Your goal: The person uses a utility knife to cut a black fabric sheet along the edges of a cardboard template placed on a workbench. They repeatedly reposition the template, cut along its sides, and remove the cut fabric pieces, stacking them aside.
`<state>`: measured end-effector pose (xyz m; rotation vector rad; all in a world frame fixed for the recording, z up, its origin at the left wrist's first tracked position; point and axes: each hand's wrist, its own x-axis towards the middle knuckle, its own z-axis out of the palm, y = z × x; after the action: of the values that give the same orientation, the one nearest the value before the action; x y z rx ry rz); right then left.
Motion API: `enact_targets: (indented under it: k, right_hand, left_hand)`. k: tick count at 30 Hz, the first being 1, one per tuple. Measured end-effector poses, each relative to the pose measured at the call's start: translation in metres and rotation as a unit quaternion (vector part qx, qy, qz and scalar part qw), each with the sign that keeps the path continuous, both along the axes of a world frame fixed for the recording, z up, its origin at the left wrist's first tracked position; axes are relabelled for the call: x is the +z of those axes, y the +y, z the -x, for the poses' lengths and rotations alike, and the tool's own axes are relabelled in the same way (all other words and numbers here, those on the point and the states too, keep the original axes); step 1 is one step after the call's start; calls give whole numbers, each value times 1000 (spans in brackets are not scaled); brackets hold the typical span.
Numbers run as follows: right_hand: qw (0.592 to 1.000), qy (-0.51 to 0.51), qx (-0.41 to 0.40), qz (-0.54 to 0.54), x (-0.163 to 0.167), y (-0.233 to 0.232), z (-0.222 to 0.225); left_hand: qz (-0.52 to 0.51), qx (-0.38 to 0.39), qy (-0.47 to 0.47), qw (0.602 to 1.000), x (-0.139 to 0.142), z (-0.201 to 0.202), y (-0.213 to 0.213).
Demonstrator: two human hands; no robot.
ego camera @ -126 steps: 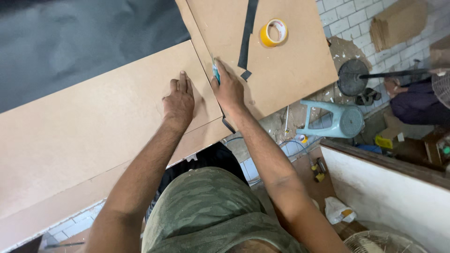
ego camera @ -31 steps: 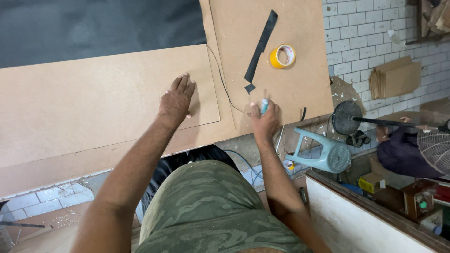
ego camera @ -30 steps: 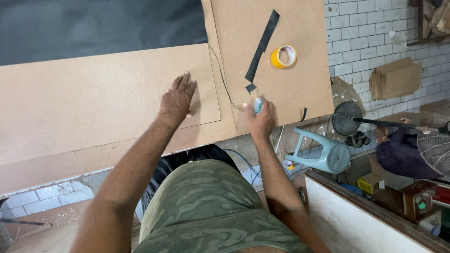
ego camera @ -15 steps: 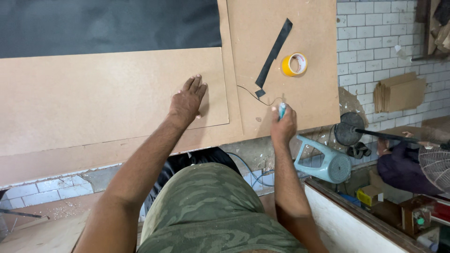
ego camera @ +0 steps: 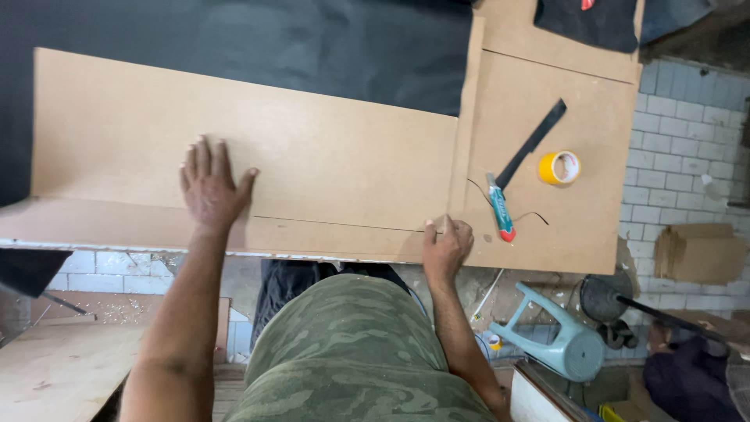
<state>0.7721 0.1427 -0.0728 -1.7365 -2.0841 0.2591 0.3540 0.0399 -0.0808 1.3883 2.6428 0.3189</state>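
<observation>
Left hand flat, fingers spread, pressing on board at centre left. Right hand curled at the board's lower right corner, fingertips on the edge, gripping nothing else. Board's long axis left to right across the frame. Knife lying loose on desk, just right of the right hand, pointing up-frame. One board under the hands, one knife, one black strip, one yellow tape roll.

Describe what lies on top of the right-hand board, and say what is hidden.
On the board lie a cutter, a black strip and a yellow tape roll. The right hand rests at its near-left edge. Dark material covers its far end.
</observation>
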Motion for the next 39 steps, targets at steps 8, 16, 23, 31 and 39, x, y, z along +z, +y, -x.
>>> enact_targets:
  k: [8, 16, 23, 31, 39]
  right_hand:
    - [863, 377, -227, 247, -10, 31, 25]
    - [725, 535, -167, 401, 13, 1, 46]
    - [847, 277, -237, 387, 17, 3, 68]
    - [876, 134, -361, 289, 33, -37, 49]
    - [917, 57, -394, 35, 50, -59, 7]
  left_hand:
    - [-26, 164, -4, 986, 19, 214, -104]
    - [-110, 155, -1, 982, 10, 281, -146]
    - [-108, 163, -42, 980, -7, 316, -150]
    - [-90, 87, 26, 992, -33, 339, -157]
    - [-55, 66, 31, 996, -41, 339, -158]
